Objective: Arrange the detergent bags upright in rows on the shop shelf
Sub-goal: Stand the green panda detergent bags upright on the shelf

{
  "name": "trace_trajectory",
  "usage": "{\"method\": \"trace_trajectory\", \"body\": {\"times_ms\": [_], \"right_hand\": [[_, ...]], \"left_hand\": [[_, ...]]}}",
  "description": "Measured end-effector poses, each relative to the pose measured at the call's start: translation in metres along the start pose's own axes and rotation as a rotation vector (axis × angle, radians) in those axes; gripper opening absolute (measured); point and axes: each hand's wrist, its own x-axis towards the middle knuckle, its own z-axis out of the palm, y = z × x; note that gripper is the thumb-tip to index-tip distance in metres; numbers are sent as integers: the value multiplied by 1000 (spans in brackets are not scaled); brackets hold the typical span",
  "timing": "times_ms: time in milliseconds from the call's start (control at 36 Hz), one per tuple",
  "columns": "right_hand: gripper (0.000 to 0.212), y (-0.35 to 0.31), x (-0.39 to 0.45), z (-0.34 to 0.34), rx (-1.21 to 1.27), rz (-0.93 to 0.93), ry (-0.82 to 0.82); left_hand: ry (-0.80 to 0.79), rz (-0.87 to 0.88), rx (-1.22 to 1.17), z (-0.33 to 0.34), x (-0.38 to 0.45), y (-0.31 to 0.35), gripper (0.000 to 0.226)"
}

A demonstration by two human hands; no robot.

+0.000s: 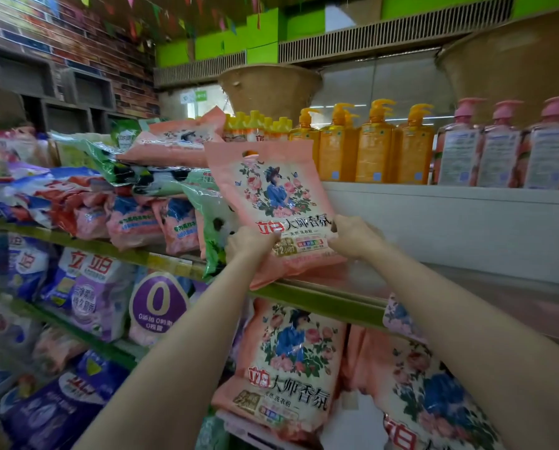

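Note:
A pink detergent bag (273, 193) with a flower print stands nearly upright on the front edge of the green-trimmed shelf (330, 298), leaning a little to the left. My left hand (250, 243) grips its lower left side. My right hand (352, 237) grips its lower right side. To its left, a green bag (214, 225) stands against it, and beyond that several pink, blue and green bags (135, 219) lie heaped in a pile. The same pink bags (287, 368) stand on the shelf below.
The shelf board (466, 287) to the right of the held bag is bare. Orange pump bottles (369, 151) and pink pump bottles (498, 154) stand on the shelf above. Purple and blue bags (93, 297) fill the lower shelves at left.

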Motion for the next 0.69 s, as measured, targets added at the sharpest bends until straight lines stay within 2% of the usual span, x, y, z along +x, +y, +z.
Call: {"method": "trace_trajectory", "body": {"times_ms": [83,194,333,389,500,611,694], "right_hand": [[28,7,-3,1,-15,13,12],[43,18,-7,3,-8,62,30],[53,32,-11,4,47,109,17],[68,38,-11,4,51,128,-3],[95,49,-12,5,164,201,-32],[102,63,-13,6,557,266,-33],[97,78,-15,-4,745,311,64]], "left_hand": [[71,-74,-140,14,-8,5,53],[135,-41,-305,23,-19,10,39],[234,30,-336,23,-29,11,32],[267,73,-333,20,-29,12,28],[224,183,-424,10,-27,17,26],[84,235,-616,4,-27,27,17],[-27,188,-760,5,-28,39,15]]}}
